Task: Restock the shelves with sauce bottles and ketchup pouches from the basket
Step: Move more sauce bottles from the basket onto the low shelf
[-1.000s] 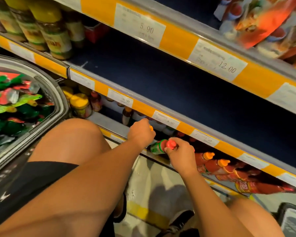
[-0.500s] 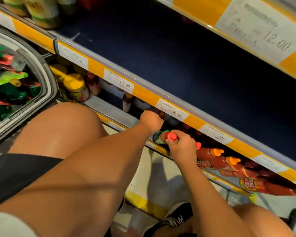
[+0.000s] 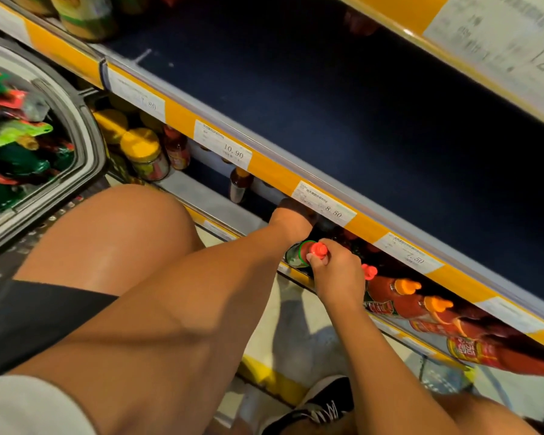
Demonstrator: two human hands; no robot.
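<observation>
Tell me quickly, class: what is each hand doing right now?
Left hand: reaches under the shelf edge; fingers hidden, cannot be told.
Right hand: closed, gripping the red-capped sauce bottle near its cap.

My right hand (image 3: 335, 279) is at the front edge of the bottom shelf (image 3: 208, 199), holding a sauce bottle (image 3: 308, 254) by its cap. My left hand (image 3: 291, 222) reaches in just behind it. More bottles (image 3: 421, 309) lie to the right, jars (image 3: 143, 153) stand to the left, and the basket (image 3: 85, 133) sits far left.
</observation>
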